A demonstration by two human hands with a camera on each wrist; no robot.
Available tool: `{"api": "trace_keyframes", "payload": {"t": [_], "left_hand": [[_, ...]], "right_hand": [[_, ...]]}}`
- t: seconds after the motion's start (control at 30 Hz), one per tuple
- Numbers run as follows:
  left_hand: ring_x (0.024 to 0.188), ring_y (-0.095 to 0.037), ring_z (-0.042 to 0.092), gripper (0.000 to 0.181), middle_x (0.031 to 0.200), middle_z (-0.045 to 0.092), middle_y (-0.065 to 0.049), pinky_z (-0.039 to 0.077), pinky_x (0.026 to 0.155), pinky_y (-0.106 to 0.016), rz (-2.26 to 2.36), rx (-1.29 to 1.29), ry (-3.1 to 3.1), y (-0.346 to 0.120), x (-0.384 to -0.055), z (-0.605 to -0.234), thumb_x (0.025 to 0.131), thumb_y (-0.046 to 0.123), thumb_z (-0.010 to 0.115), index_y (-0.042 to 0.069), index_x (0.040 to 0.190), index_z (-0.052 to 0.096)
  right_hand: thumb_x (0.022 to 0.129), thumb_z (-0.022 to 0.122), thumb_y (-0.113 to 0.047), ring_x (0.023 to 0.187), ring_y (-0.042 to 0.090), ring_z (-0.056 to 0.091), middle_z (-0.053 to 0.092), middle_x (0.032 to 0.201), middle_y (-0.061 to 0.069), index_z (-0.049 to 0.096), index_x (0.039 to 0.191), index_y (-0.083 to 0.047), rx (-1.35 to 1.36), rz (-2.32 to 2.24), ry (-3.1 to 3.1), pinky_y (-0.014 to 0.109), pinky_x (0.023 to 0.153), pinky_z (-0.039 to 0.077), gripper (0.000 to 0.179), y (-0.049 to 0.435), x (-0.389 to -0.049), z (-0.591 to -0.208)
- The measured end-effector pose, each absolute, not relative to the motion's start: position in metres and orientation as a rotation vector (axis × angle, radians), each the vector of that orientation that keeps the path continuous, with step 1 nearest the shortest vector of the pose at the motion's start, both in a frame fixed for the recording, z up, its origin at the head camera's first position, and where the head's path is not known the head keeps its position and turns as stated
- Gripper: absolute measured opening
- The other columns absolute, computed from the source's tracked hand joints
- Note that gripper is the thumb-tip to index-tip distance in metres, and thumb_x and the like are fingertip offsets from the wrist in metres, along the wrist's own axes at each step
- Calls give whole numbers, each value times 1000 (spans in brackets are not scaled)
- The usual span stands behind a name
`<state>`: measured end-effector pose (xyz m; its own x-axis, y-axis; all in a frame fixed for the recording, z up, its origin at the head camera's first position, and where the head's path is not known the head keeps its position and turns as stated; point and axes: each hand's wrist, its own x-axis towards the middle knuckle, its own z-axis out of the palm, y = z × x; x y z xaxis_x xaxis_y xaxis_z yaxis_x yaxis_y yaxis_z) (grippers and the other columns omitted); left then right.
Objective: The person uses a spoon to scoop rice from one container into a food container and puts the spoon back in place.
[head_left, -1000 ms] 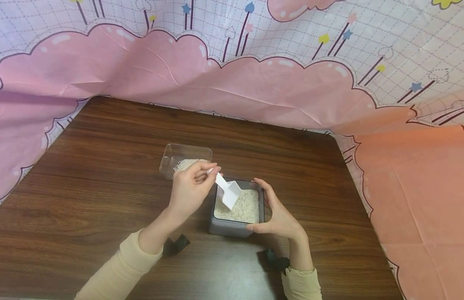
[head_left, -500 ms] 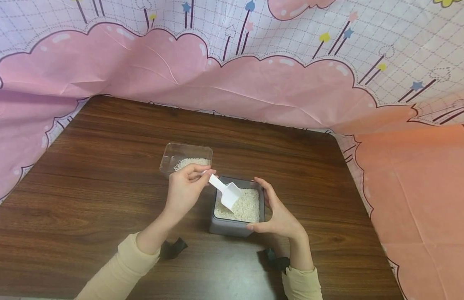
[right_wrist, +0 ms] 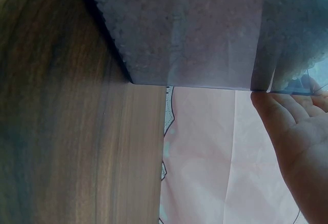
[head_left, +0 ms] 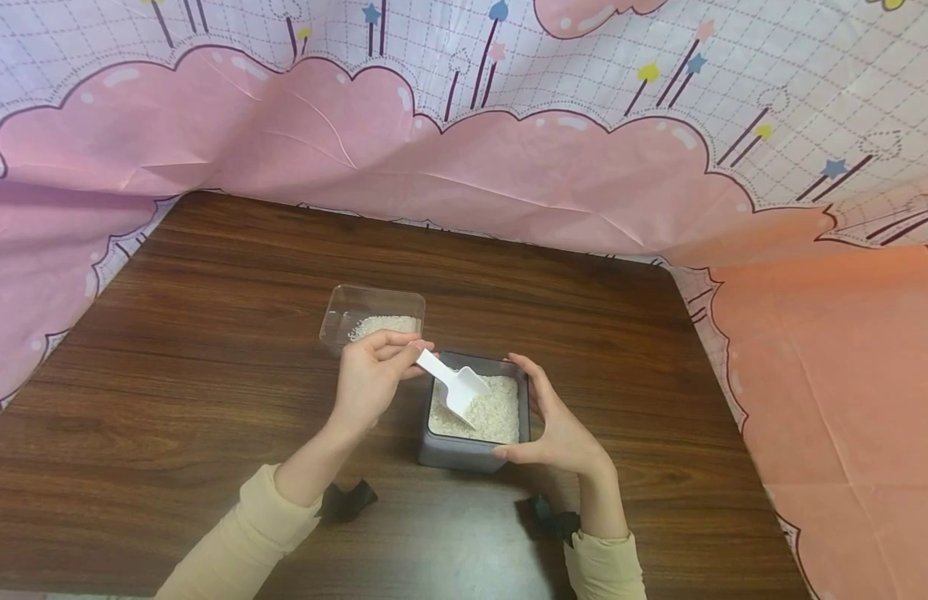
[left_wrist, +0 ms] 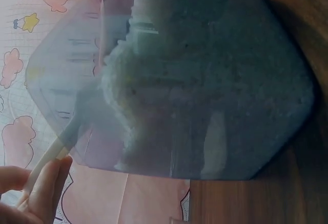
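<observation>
A translucent grey box point(head_left: 456, 455) with white rice point(head_left: 500, 417) in it stands on the table. My left hand point(head_left: 368, 379) pinches the handle of a white scoop point(head_left: 462, 390) between thumb and fingers. The scoop slants down into the box, its front edge at the rice. My right hand point(head_left: 560, 429) grips the box from the right, thumb on the near side and fingers at the far corner. Seen through the wall in the left wrist view, the rice point(left_wrist: 205, 80) has an uneven surface. The right wrist view shows the right hand point(right_wrist: 302, 142) against the box point(right_wrist: 205, 39).
Behind my left hand sits a clear plastic container point(head_left: 336, 312) with some white rice point(head_left: 385, 326), partly hidden by the fingers. Dark straps point(head_left: 349, 502) hang by both wrists. A patterned cloth point(head_left: 509, 179) borders the brown wooden table point(head_left: 209, 400) at the back and sides.
The scoop's blade has slid slightly right and down into the rice. My left hand sits a little lower and further left than a second ago. The right hand stays on the box.
</observation>
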<state>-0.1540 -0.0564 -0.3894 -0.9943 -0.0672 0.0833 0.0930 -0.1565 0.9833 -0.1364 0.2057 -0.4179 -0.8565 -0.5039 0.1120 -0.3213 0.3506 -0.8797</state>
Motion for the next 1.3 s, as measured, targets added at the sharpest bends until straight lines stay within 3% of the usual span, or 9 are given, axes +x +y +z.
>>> {"api": "trace_keyframes", "payload": {"t": [0.23,0.43,0.6,0.9,1.13,1.3], "left_hand": [[85,-27,73,17,100,68,-33,63,75,-31,-2439,34,-1872,-56,-155,-391,90,-10,61,-19,105,62],[79,-22,74,19,99,67,-34,63,76,-34,-2542,107,-1769,-57,-155,-392,90,-13,58,-22,107,59],[78,-21,74,18,97,68,-31,63,76,-35,-2564,153,-1727,-58,-154,-393,90,-13,58,-22,106,59],[79,-20,73,20,98,68,-29,62,79,-36,-2616,204,-1659,-63,-156,-397,92,-12,56,-22,108,58],[84,-22,73,23,107,64,-33,61,83,-35,-2695,224,-1602,-69,-157,-395,94,-10,53,-23,113,54],[86,-24,73,23,100,68,-24,60,85,-36,-2735,207,-1535,-71,-156,-391,94,-11,52,-24,113,53]], "right_hand": [[66,90,-13,143,26,25,27,155,7,19,153,-19,-761,-1523,2434,28,118,26,112,206,-137,-418],[66,90,-13,144,27,23,26,155,8,19,153,-24,-766,-1530,2426,56,118,22,112,205,-137,-418],[66,90,-13,144,30,21,24,156,9,18,153,-13,-766,-1532,2425,65,116,20,113,206,-137,-418],[66,90,-13,144,29,21,24,156,7,18,153,-14,-760,-1538,2425,65,116,21,113,206,-137,-418],[66,90,-13,144,30,21,23,156,7,16,153,-9,-758,-1541,2421,64,116,22,114,205,-137,-418],[66,90,-14,143,29,24,24,155,7,17,153,-12,-749,-1536,2424,62,116,24,114,205,-137,-418]]}}
